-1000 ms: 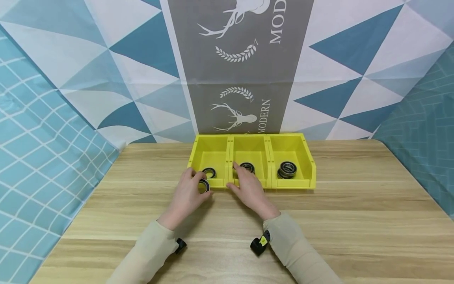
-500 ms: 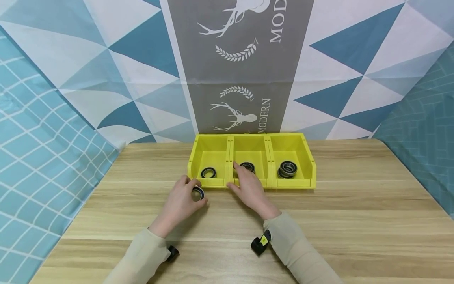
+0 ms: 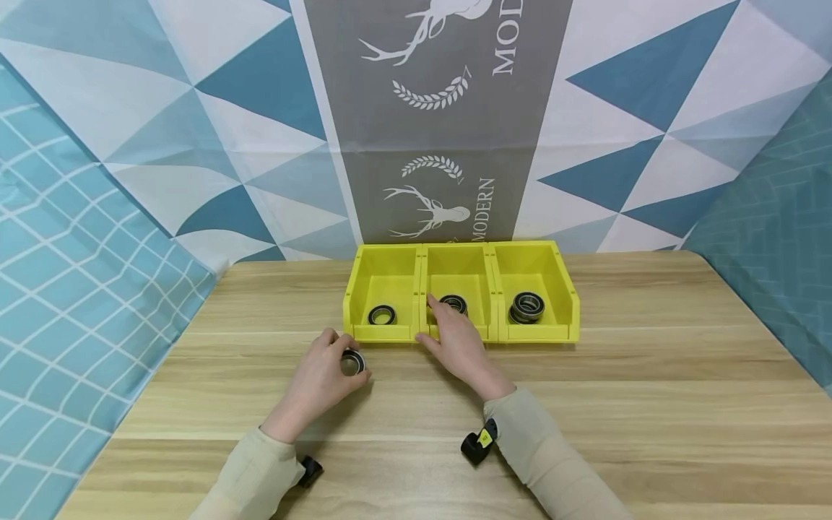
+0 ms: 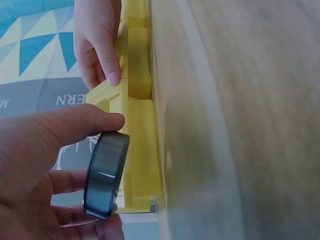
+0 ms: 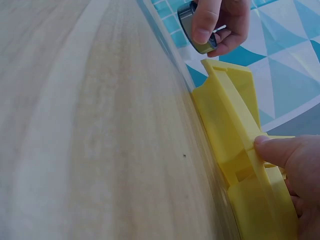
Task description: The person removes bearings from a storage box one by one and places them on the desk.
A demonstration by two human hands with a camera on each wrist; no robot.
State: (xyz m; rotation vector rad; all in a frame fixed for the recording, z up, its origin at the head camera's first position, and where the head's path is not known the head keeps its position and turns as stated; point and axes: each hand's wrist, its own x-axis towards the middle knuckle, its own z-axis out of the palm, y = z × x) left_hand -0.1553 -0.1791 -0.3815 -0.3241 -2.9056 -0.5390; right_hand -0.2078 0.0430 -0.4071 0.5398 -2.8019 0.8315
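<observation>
1. Bearing point(image 3: 360, 357) and left hand point(image 3: 312, 383) have drawn back together in the head view: over the last second we see them leave the front of the left bin point(image 3: 388, 271), coming toward the person and to the left, above the worktop point(image 3: 416, 448). A second bearing point(image 3: 381, 308), partly covered earlier, now shows whole inside that bin. The right hand point(image 3: 458, 343) has hardly shifted, at the divider point(image 3: 425, 271) beside the middle bin point(image 3: 455, 269).

2. Left wrist view: we find the left grip closed to the bearing's width, thumb point(image 4: 82, 122) on one edge and fingers point(image 4: 70, 181) about the other side.

3. Right wrist view: we see the held bearing past the end of the bins, apart from them. The right thumb rests on a yellow rim; its fingers are partly hidden, so we cannot tell whether that grip clasps the wall. We judge the lift-out done, the carry under way and the bins being steadied.
</observation>
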